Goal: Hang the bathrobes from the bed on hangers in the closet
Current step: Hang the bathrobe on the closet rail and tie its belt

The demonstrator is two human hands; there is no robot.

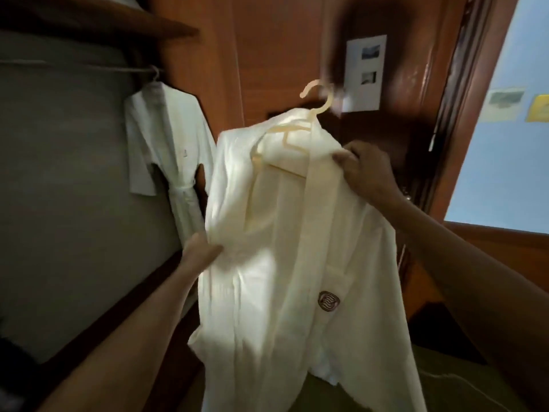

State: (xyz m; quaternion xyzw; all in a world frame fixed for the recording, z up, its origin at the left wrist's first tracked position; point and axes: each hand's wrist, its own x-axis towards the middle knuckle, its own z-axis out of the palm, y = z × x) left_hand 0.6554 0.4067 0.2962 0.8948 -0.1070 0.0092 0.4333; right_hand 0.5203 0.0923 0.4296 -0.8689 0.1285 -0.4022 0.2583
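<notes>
First robe [166, 144] hangs on the closet rod [74, 65]. Second robe [282, 248], already on its hanger [297, 129], is held up nearby: left hand [202, 251] grips its front, right hand [362, 168] pinches its shoulder. Remaining, apparently: hooking it on the rod.

Glossy reddish-brown wooden panelling [282, 55] fills the middle and bears a white paper sheet with two small photographs [365, 72]. At left, a dark wooden shelf [118, 22] tops a closet recess [98, 138] with a flat grey back wall [44, 203] and a thin pale rail [74, 65]. At right, a pale blue wall [499, 168] carries a yellow note [539, 108]. The light is dim and warm.
</notes>
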